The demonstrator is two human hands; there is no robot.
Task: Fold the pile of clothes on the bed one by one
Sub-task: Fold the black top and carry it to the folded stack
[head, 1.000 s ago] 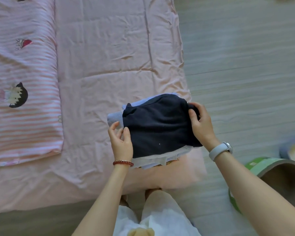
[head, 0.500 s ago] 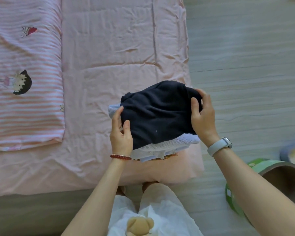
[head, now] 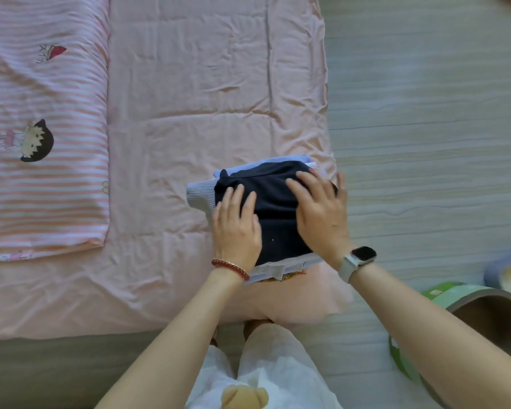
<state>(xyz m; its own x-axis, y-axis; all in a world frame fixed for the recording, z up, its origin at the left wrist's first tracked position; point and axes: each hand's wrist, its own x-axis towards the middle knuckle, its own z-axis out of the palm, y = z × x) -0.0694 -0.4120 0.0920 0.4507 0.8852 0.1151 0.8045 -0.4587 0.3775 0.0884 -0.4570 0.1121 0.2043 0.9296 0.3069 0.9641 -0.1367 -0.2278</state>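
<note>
A stack of folded clothes sits near the front right corner of the pink bed sheet [head: 189, 113]. On top lies a dark navy garment [head: 275, 202]. Under it I see a light blue ribbed garment [head: 199, 193] sticking out at the left and white pieces [head: 272, 270] at the near edge. My left hand [head: 236, 228] lies flat on the left part of the navy garment, fingers straight. My right hand [head: 319, 214] presses flat on its right part, fingers spread.
A pink-striped quilt with cartoon prints [head: 42, 143] lies along the left of the bed. Light wood floor [head: 425, 143] is to the right. A green and brown round bin [head: 469, 320] stands on the floor at the lower right.
The stack was held up off the bed by both hands; now it lies on the sheet. Both hands have let go of its sides and rest flat on top.
</note>
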